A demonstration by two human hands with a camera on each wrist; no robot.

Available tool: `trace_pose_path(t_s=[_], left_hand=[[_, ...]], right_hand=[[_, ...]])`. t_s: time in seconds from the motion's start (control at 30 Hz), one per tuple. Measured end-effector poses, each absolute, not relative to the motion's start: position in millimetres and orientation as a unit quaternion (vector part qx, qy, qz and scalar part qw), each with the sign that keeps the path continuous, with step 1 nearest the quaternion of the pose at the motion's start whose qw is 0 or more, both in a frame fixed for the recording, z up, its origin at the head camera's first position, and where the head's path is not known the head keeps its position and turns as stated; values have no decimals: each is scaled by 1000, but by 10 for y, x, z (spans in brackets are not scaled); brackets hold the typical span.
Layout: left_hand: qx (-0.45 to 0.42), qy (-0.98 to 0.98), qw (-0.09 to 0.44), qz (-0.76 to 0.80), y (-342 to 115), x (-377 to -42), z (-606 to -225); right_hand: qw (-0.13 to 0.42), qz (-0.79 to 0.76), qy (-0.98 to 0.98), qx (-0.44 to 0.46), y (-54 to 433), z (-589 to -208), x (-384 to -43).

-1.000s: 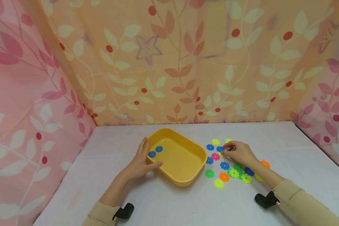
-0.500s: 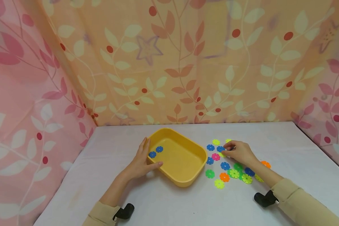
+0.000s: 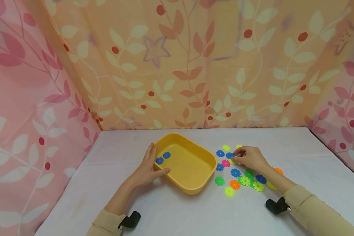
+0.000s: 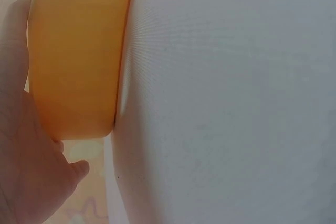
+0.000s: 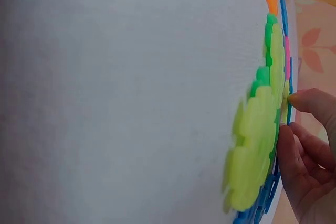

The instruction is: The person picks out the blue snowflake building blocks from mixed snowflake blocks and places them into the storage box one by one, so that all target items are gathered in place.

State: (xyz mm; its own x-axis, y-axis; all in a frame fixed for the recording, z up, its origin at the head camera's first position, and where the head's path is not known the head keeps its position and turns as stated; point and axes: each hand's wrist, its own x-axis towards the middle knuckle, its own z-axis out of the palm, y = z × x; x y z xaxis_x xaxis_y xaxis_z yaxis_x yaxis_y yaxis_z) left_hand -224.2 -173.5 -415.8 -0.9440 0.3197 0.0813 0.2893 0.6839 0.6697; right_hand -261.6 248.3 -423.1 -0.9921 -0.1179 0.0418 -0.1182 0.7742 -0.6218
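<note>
Half a second on, almost nothing has moved

The left hand (image 3: 146, 169) stays where it was, spread and relaxed at the left corner of the yellow tub (image 3: 191, 168), its fingers along the outer end and its thumb reaching over the near rim. The tub has kept its place on the white table (image 3: 215, 214), left of the scattered discs. The same two blue discs (image 3: 166, 155) lie inside it, near the left end; none has been added.

The right hand (image 3: 249, 159) also remains over the far part of the scatter. Its fingers are bent, thumb and forefinger at the edge of a blue disc (image 3: 229, 155); whether they pinch it cannot be told. The pink disc (image 3: 225, 163) just nearer and the orange disc (image 3: 234, 185) closer to the person lie as before. The only visible change is a very slight shift of the whole head view.
</note>
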Motion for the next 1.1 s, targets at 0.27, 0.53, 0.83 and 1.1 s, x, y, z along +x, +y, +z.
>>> trace_pose_path(t_s=[0.27,0.53,0.83,1.1], left_hand=[[167,919,19,357,-1739,-2253,-4167],[169,919,17,356,-1731,-2250,-4157],[165,919,19,359,-1730,-2244,-4158],[165,918,17,361,-1730,-2254,-4174]], right_hand=[[5,318,-946,66,2470,-4220,-2616],[1,346,-937,52,2480,-4221,-2608],[9,389,-920,40,2419,-4209,-2568],[16,437,-898,48,2227,-4074,-2553]])
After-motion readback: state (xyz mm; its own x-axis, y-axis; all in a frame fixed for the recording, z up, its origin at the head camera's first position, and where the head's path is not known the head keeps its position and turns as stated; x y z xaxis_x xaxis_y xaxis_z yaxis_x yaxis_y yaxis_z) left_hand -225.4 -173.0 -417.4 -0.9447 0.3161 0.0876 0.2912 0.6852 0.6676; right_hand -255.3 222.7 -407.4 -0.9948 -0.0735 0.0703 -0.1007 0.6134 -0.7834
